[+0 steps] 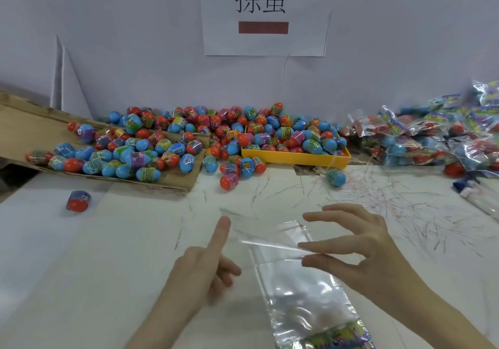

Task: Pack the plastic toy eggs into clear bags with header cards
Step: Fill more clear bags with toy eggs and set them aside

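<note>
We look down at a white table (81, 267) from head height. Near us lies a clear bag (302, 289), its mouth pointing away and its colourful header card (334, 336) at the near end. Our right hand (361, 246) pinches the bag's open mouth between thumb and a finger, the other fingers spread above it. Our left hand (208, 262) holds nothing: the forefinger points straight up toward the mouth's far edge, the remaining fingers curl loosely, blurred. We cannot tell whether that forefinger touches the film.

At the back of the table is a big heap of eggs (172, 138), blue and red-orange with printed bands. Some lie on a flattened cardboard sheet (178, 178) to the left, others fill a yellow tray (297, 157) in the middle. One egg (78, 200) lies alone at left, and another (335, 176) just in front of the tray. At far right, filled bags (437, 138) are piled. Thin red scraps (405, 208) litter the table. A paper sign (266, 11) with two characters hangs on the wall (108, 38).
</note>
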### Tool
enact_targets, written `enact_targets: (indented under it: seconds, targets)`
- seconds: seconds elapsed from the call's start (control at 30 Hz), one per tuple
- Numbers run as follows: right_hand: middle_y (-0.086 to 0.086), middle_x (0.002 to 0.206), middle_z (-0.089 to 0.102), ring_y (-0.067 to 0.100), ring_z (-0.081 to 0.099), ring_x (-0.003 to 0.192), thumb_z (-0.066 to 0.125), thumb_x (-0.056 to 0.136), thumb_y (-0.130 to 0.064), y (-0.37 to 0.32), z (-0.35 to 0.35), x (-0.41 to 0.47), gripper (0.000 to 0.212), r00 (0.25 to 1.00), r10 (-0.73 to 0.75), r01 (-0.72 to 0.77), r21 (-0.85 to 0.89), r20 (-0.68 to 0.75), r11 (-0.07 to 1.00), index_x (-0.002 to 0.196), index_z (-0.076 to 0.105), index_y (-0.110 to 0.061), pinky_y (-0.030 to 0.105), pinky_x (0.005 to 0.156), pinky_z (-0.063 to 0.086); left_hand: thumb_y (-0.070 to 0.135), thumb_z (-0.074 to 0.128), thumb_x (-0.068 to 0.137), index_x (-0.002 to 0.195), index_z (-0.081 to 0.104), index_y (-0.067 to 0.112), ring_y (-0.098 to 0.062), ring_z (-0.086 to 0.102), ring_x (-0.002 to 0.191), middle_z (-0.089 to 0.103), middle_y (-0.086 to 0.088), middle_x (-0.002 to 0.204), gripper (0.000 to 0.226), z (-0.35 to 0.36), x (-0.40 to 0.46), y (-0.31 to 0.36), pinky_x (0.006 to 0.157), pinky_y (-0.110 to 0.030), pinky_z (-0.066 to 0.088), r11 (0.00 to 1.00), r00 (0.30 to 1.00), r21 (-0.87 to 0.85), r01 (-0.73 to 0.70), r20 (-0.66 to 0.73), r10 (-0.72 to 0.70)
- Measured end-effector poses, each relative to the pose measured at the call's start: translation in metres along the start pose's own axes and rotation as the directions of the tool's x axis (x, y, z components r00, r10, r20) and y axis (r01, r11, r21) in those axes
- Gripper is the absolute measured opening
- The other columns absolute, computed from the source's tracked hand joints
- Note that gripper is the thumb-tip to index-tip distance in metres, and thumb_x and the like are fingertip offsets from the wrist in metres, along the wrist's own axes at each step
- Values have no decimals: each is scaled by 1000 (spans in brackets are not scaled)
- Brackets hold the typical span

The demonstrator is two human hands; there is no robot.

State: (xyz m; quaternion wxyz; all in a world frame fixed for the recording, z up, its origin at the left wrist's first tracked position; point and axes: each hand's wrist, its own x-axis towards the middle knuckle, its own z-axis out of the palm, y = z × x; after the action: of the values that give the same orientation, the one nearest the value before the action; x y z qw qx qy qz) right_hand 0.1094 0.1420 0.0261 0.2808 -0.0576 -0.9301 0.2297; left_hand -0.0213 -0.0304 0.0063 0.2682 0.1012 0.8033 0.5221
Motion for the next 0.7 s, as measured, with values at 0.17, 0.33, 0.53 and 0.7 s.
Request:
enact_targets:
  seconds: [0.17,0.33,0.53,0.7]
  targets:
    - [-17,110,62,8,47,107,54,73,-54,-21,-3,0,25,960,-278,280,-137,35,950,79,73,-41,40,76,41,66,47,62,83,77,18,-16,71,85,74,-5,92,60,-6,0,17,69,-26,53,918,929,-380,110,367,41]
    - [-30,120,55,-6,50,112,70,56,-63,-34,-14,2,62,994,93,-106,380,53,919,116,54,-54,23,87,45,36,65,59,81,77,19,-20,72,76,74,-7,90,31,-9,-13,24,57,-19,54,849,939,-523,-69,253,233]
    - [4,91,73,17,69,83,86,53,-38,-41,-10,18,58,862,266,-506,722,431,473,105,68,-18,20,72,54,36,72,50,70,76,15,-16,69,59,74,-8,75,30,-7,-34,41,49,-17,49,837,903,-486,-251,195,383]
    - [10,78,72,20,67,64,77,60,-30,-43,-4,22,25,868,296,-496,731,399,468,80,76,-14,19,64,52,36,73,43,64,75,19,-15,67,57,72,-5,66,27,-5,-33,40,48,-16,47,845,920,-459,-275,131,370]
